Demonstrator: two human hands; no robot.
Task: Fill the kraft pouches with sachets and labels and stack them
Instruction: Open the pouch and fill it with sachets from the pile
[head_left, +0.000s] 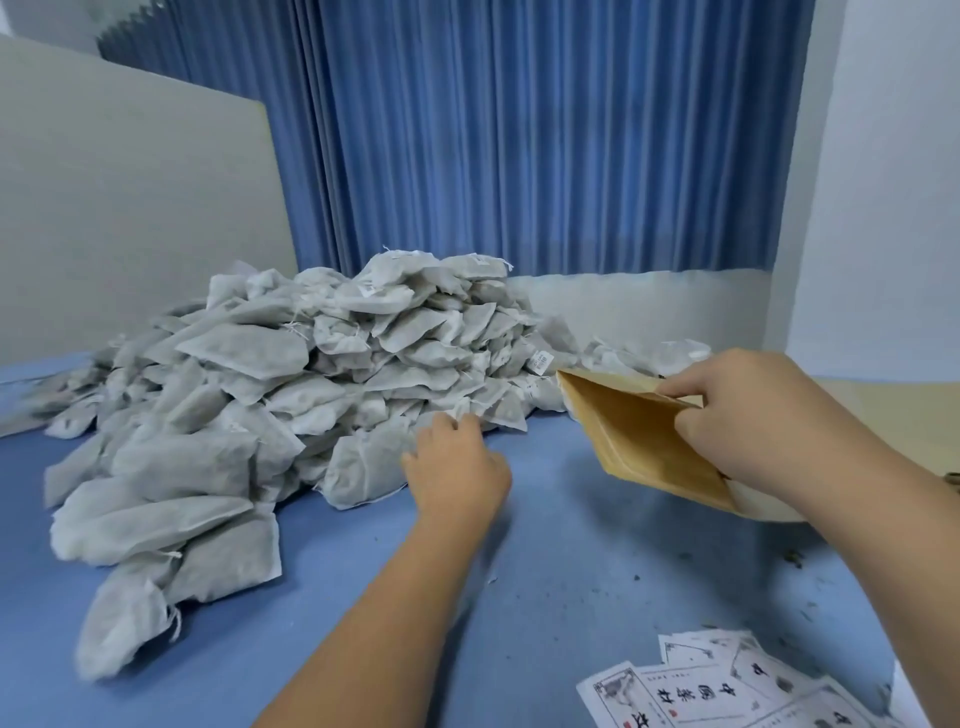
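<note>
our right hand (753, 415) pinches the pouch (636, 441) by its upper edge, thumb on the near face and fingers curled over the rim. the pouch hangs tilted just left of that hand, above the table (561, 561). our left hand (457, 470) sits at the near edge of the sachets (291, 395), fingertips bent down against them; the blur keeps us from telling whether they grip one. labels (727, 691) lie loose beside the right forearm, nearer us than the hand.

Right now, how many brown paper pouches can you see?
1. The right hand grips the kraft pouch over the blue table, beside the sachet pile. More may hide behind that arm.
</note>
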